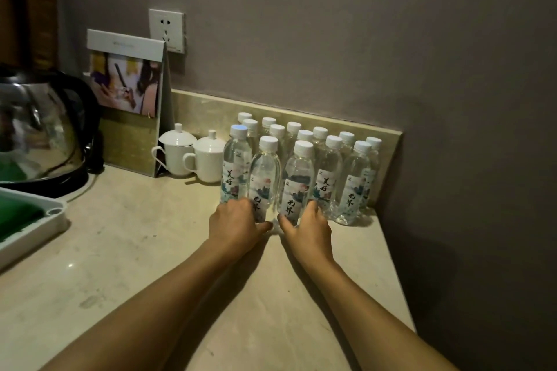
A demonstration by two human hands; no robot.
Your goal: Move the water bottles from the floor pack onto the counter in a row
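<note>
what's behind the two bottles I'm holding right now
More capped water bottles stand in rows back to the stone backsplash. Their lower parts are hidden by the front bottles the hands hold.

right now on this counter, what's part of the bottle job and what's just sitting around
Job: two front bottles, one gripped by the left hand, one by the right hand; the bottles behind; the counter.

Lying about: kettle, two lidded cups, card stand, tray.

My one head camera looks forward and down, close over the counter (144, 265); the wall is at 12 o'clock.
</note>
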